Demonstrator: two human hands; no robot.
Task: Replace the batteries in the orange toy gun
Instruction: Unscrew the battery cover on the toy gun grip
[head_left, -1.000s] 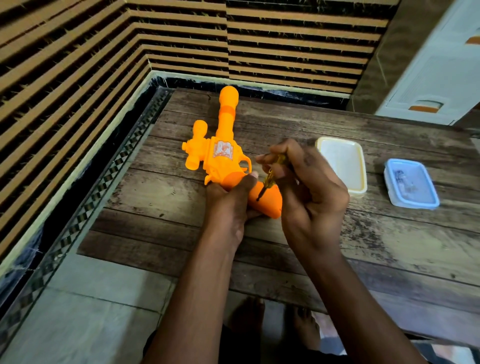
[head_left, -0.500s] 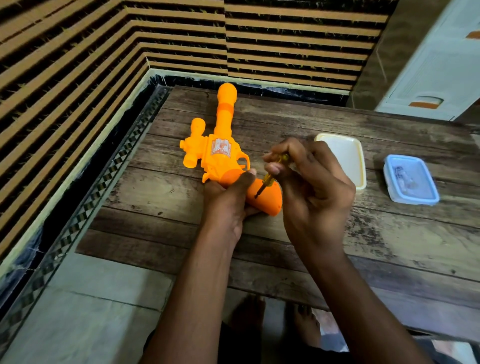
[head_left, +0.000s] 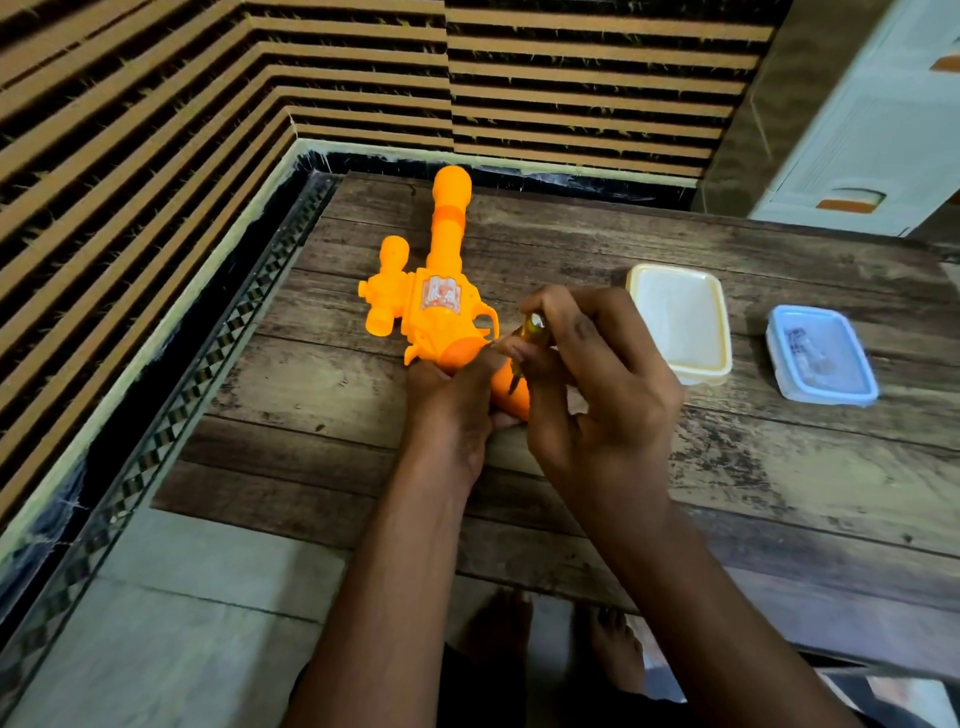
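One orange toy gun (head_left: 439, 306), flat, white sticker

Left hand (head_left: 451, 410) curls around the toy gun's grip (head_left: 511, 397). Right hand (head_left: 597, 379) pinches a screwdriver (head_left: 524, 348), tip angled down onto that grip.

bare forearms (head_left: 395, 587), bare feet (head_left: 498, 629)
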